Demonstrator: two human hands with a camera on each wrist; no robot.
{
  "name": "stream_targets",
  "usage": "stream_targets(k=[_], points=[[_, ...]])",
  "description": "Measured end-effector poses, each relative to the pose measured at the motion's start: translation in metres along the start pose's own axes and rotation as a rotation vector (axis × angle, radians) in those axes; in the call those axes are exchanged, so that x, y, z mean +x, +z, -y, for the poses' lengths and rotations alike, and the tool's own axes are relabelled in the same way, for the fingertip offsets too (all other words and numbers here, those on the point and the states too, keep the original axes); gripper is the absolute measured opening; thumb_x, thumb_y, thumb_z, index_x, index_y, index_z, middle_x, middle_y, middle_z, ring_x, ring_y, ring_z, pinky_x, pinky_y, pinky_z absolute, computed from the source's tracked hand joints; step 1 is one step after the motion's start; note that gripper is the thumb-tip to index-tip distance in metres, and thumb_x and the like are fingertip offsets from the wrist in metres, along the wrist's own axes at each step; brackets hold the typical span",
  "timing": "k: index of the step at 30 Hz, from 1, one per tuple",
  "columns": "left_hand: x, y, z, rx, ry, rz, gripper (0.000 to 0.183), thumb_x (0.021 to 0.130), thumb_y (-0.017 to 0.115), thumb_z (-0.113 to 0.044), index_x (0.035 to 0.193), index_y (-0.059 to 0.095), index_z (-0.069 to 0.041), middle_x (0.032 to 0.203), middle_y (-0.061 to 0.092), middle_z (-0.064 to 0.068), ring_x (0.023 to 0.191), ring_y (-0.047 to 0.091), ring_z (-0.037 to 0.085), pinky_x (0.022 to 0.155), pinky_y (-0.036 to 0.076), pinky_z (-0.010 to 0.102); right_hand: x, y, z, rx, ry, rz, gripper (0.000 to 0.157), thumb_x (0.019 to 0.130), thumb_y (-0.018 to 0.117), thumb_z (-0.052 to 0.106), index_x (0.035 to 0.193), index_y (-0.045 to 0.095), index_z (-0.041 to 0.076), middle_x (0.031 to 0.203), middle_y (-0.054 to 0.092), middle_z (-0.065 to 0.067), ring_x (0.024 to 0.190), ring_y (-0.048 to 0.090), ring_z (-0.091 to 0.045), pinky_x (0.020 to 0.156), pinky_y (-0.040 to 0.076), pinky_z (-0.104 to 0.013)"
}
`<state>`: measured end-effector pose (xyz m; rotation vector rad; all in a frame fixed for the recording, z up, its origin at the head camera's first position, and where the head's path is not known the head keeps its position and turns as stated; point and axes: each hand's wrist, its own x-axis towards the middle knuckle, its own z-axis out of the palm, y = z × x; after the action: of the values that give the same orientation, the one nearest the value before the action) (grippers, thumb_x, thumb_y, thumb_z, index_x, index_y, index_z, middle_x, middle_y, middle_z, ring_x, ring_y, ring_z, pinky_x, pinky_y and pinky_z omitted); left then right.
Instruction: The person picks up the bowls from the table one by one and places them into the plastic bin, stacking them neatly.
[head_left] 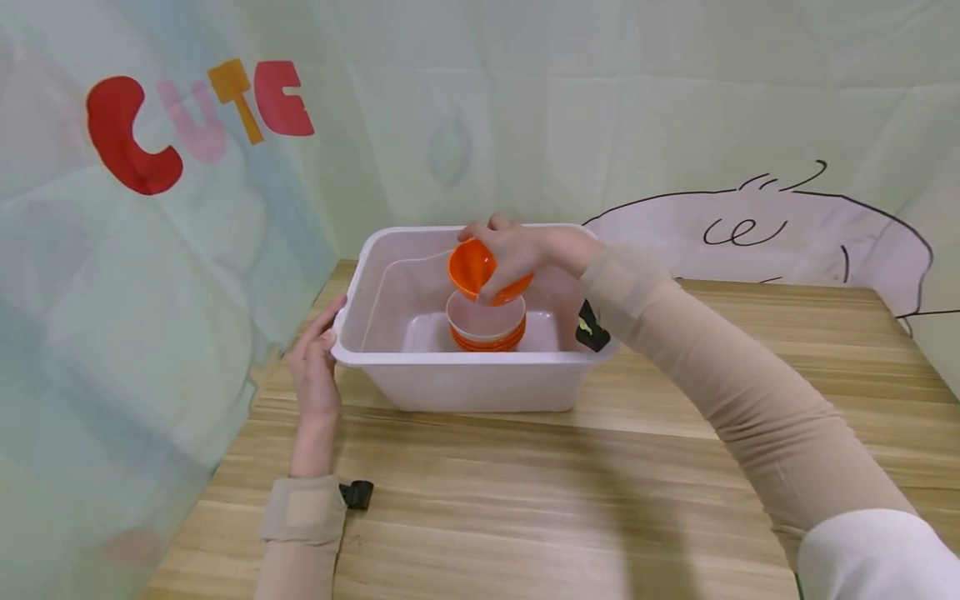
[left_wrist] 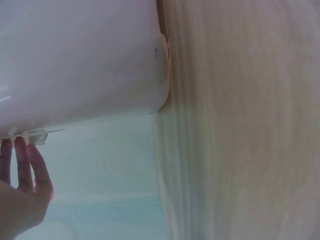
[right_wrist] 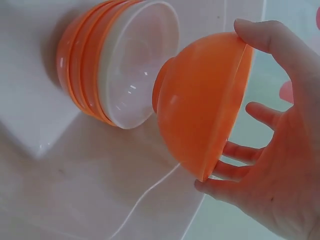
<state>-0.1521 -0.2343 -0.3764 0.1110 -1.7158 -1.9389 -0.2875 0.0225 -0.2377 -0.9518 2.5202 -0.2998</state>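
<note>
Over the white plastic bin [head_left: 487, 383], my right hand [head_left: 517, 254] grips an orange bowl [head_left: 468, 268] by its rim. In the right wrist view, this bowl [right_wrist: 200, 100] has the thumb on one side of its rim and fingertips on the other. Close beneath it, inside the bin, stands a stack of orange bowls [head_left: 487, 340], the top one white inside. My left hand [head_left: 315, 367] holds the bin's left rim near the front corner; in the left wrist view its fingertips [left_wrist: 21, 145] meet the edge of the rim.
The bin stands on a wood-grain table [head_left: 465, 500]. A printed cloth [head_left: 480, 108] hangs behind the table and along its left side, with the letters CUTE on it. Black wrist cameras [head_left: 356, 495] sit on both wrists.
</note>
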Motion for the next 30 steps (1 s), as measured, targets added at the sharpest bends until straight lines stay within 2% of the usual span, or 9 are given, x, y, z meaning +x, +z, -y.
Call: stream_targets(k=[4,9,17,22,25,30], points=[[0.0,0.001,0.001,0.001,0.006,0.003,0.042,0.091,0.04,-0.013,0.124,0.066,-0.01,0.127,0.065,-0.004,0.115,0.056,0.012,0.089,0.044,0.025,0.003,0.005,0.0,0.027,-0.009,0.002,0.082,0.076,0.068,0.034,0.146,0.026,0.027,0.138,0.03,-0.01,0.117,0.044,-0.022,0.096,0.043,-0.036],[0.0,0.001,0.002,0.0,0.008,-0.003,0.042,0.091,0.04,-0.013,0.123,0.066,-0.011,0.127,0.065,-0.003,0.115,0.056,0.012,0.09,0.044,0.026,0.004,0.007,0.004,-0.002,-0.006,0.043,0.082,0.077,0.068,0.037,0.147,0.025,0.028,0.139,0.028,-0.008,0.116,0.045,-0.02,0.1,0.039,-0.036],[0.001,0.0,0.003,0.01,0.015,0.008,0.041,0.091,0.041,-0.016,0.124,0.066,-0.01,0.127,0.065,-0.004,0.114,0.056,0.013,0.089,0.045,0.026,0.01,0.009,0.01,-0.101,0.053,0.123,0.084,0.08,0.068,0.04,0.149,0.021,0.033,0.148,0.022,-0.004,0.131,0.03,-0.023,0.102,0.042,-0.04],[0.001,0.001,0.002,0.003,0.021,0.004,0.041,0.09,0.041,-0.013,0.122,0.067,-0.01,0.125,0.066,-0.003,0.113,0.057,0.012,0.087,0.045,0.025,0.012,0.01,0.012,-0.171,0.072,0.153,0.085,0.08,0.068,0.044,0.149,0.02,0.031,0.155,0.015,-0.008,0.138,0.022,-0.029,0.108,0.036,-0.046],[0.001,0.001,0.002,0.0,0.023,-0.001,0.042,0.089,0.041,-0.012,0.122,0.067,-0.01,0.123,0.067,-0.003,0.112,0.058,0.012,0.087,0.046,0.025,0.013,0.011,0.012,-0.143,0.092,0.173,0.086,0.079,0.069,0.046,0.149,0.02,0.032,0.158,0.011,-0.008,0.139,0.022,-0.028,0.11,0.033,-0.046],[0.0,0.001,0.002,0.004,0.027,-0.002,0.043,0.09,0.04,-0.012,0.123,0.066,-0.008,0.122,0.067,-0.004,0.112,0.058,0.012,0.086,0.046,0.024,0.017,0.015,0.011,-0.078,0.11,0.194,0.091,0.075,0.074,0.047,0.149,0.021,0.035,0.154,0.017,-0.005,0.131,0.031,-0.025,0.104,0.04,-0.043]])
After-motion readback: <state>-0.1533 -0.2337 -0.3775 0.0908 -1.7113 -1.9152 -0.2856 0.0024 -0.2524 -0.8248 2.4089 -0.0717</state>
